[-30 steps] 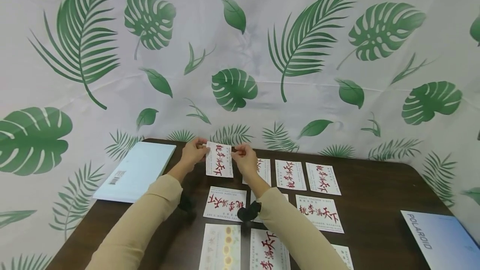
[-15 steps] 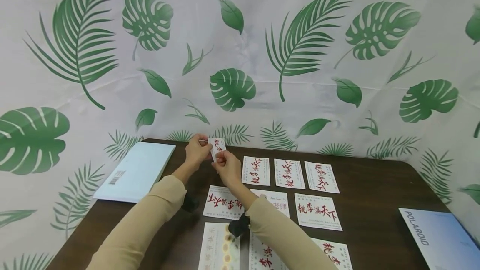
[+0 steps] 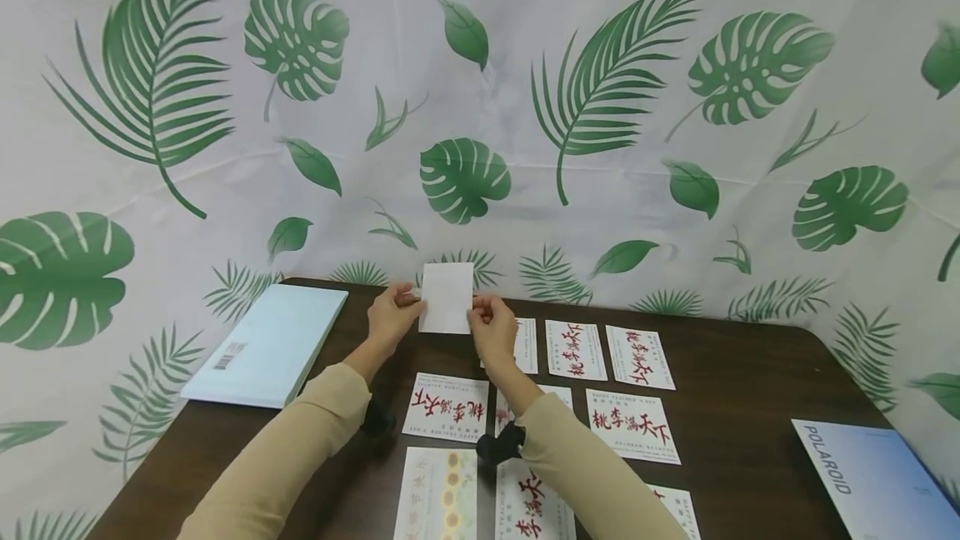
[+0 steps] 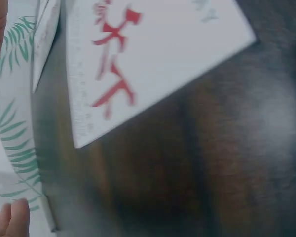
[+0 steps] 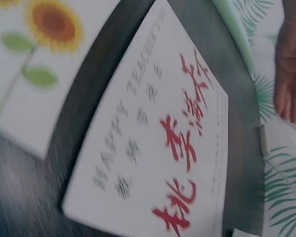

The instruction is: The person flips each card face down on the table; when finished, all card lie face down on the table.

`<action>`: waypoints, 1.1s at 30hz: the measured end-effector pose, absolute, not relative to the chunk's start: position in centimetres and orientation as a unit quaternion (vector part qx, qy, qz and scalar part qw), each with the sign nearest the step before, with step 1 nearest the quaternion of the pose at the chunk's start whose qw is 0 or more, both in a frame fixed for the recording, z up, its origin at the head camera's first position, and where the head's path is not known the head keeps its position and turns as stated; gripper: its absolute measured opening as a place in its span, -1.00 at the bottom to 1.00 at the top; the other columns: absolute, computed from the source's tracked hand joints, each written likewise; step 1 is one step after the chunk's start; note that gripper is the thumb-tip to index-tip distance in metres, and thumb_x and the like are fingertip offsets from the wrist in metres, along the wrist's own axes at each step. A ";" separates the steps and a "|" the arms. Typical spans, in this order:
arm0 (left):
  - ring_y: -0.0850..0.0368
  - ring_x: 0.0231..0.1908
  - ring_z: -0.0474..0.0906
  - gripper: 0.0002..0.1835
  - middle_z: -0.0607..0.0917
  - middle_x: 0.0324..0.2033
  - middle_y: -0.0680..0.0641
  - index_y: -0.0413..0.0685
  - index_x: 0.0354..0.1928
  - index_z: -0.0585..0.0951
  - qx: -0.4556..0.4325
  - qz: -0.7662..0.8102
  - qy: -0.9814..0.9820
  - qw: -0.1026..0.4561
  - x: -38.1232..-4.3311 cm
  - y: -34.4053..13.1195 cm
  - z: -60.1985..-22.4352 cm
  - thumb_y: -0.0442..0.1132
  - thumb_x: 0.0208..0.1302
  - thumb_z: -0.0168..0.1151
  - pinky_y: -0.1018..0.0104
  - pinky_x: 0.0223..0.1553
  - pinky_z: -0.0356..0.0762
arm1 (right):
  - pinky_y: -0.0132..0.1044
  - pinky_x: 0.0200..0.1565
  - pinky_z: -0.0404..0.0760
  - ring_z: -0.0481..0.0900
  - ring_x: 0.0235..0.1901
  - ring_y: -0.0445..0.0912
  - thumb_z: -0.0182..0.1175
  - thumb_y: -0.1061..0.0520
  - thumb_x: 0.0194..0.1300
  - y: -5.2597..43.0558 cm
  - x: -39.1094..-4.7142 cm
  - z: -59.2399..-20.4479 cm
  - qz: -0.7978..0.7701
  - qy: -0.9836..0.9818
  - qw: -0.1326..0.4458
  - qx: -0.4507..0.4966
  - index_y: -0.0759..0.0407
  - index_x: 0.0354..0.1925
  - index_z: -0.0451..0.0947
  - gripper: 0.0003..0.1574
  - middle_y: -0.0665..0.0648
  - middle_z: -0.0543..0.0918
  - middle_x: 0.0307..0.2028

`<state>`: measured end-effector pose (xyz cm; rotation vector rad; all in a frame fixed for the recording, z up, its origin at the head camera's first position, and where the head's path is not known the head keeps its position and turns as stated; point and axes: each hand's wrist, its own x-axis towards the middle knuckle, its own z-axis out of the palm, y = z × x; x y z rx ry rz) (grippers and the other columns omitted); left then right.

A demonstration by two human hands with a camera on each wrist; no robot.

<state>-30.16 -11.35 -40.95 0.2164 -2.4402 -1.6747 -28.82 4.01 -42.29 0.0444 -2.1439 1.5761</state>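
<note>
Between both hands a white card (image 3: 447, 298) is held up near the back of the table, its blank side facing the head camera. The left hand (image 3: 392, 317) pinches the card's left edge, thumb in front. At the opposite edge the right hand (image 3: 495, 330) grips it between thumb and fingers. Below the hands lie several greeting cards in rows, such as one with red characters (image 3: 447, 408) and one with sunflowers (image 3: 438, 494). The right forearm partly covers some of them. In the right wrist view a red-lettered card (image 5: 138, 113) lies flat on the table.
A pale blue flat box (image 3: 266, 344) with a barcode lies at the table's left. Another box marked POLAROID (image 3: 873, 477) lies at the right. A white cloth with green leaves (image 3: 480, 107) hangs behind the dark wooden table (image 3: 750, 382).
The held card showed its red characters, was then turned nearly edge-on as the right hand came left, and now shows its blank side. The right hand has moved back right.
</note>
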 end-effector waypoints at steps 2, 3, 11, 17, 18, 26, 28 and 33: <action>-0.12 -0.07 0.59 -0.55 0.64 -0.08 -0.29 -0.31 0.11 0.50 0.078 -0.558 -0.823 0.070 -30.1 -11.4 -41.4 -0.33 0.15 0.27 0.13 -0.07 0.60 | -0.57 -0.51 0.42 0.45 -0.53 -0.20 0.19 0.44 0.06 4.0 -28.8 -42.4 0.602 -0.771 0.206 -0.002 0.39 -0.33 0.56 -0.87 0.23 0.61 -0.47; -0.10 -0.10 0.58 -0.57 0.65 -0.10 -0.29 -0.31 0.09 0.51 0.079 -0.555 -0.826 0.062 -30.1 -11.4 -41.5 -0.35 0.16 0.27 0.17 -0.11 0.61 | -0.58 -0.53 0.42 0.44 -0.53 -0.22 0.19 0.44 0.06 4.0 -28.8 -42.6 0.612 -0.767 0.193 -0.010 0.40 -0.32 0.56 -0.86 0.22 0.60 -0.47; 0.00 -0.22 0.57 -0.65 0.68 -0.21 -0.23 -0.30 -0.05 0.61 0.073 -0.504 -0.859 0.049 -29.8 -12.1 -42.3 -0.38 0.08 0.34 0.36 -0.33 0.56 | -0.51 -0.60 0.48 0.40 -0.64 -0.27 0.21 0.44 0.03 3.6 -28.6 -43.8 0.630 -0.764 0.132 -0.052 0.40 -0.25 0.54 -0.78 0.08 0.53 -0.58; 0.04 -0.28 0.52 -0.70 0.68 -0.30 -0.18 -0.32 -0.13 0.64 0.066 -0.448 -0.891 0.040 -29.4 -12.5 -43.0 -0.35 0.06 0.37 0.31 -0.34 0.54 | -0.45 -0.57 0.50 0.41 -0.71 -0.28 0.28 0.39 0.01 3.3 -28.5 -44.5 0.567 -0.812 0.114 -0.078 0.32 -0.23 0.60 -0.74 0.13 0.62 -0.57; 0.04 -0.29 0.51 -0.70 0.68 -0.31 -0.17 -0.31 -0.13 0.64 0.067 -0.439 -0.895 0.039 -29.4 -12.5 -43.1 -0.34 0.06 0.37 0.29 -0.32 0.54 | -0.44 -0.54 0.51 0.42 -0.71 -0.26 0.28 0.38 0.01 3.3 -28.5 -44.5 0.558 -0.818 0.112 -0.078 0.32 -0.23 0.61 -0.73 0.15 0.63 -0.57; 0.01 -0.29 0.53 -0.71 0.69 -0.37 -0.14 -0.31 -0.16 0.66 0.062 -0.393 -0.916 0.052 -29.4 -12.4 -43.1 -0.33 0.05 0.38 0.12 -0.20 0.54 | -0.32 -0.38 0.52 0.50 -0.54 -0.14 0.32 0.36 -0.07 3.1 -28.3 -44.1 0.490 -0.861 0.118 -0.062 0.36 -0.25 0.63 -0.70 0.13 0.63 -0.56; 0.02 -0.31 0.53 -0.71 0.69 -0.39 -0.13 -0.30 -0.16 0.67 0.059 -0.384 -0.920 0.052 -29.4 -12.4 -43.0 -0.33 0.04 0.38 0.12 -0.21 0.53 | -0.32 -0.36 0.53 0.51 -0.51 -0.13 0.33 0.36 -0.08 3.0 -28.3 -43.9 0.483 -0.866 0.115 -0.064 0.36 -0.27 0.63 -0.71 0.12 0.62 -0.56; 0.04 -0.33 0.52 -0.73 0.67 -0.41 -0.10 -0.27 -0.17 0.67 0.053 -0.356 -0.932 0.051 -29.6 -12.4 -42.7 -0.32 0.04 0.37 0.12 -0.21 0.52 | -0.28 -0.33 0.56 0.54 -0.48 -0.08 0.34 0.36 -0.08 3.0 -28.4 -43.7 0.463 -0.877 0.111 -0.062 0.37 -0.32 0.64 -0.76 0.13 0.64 -0.56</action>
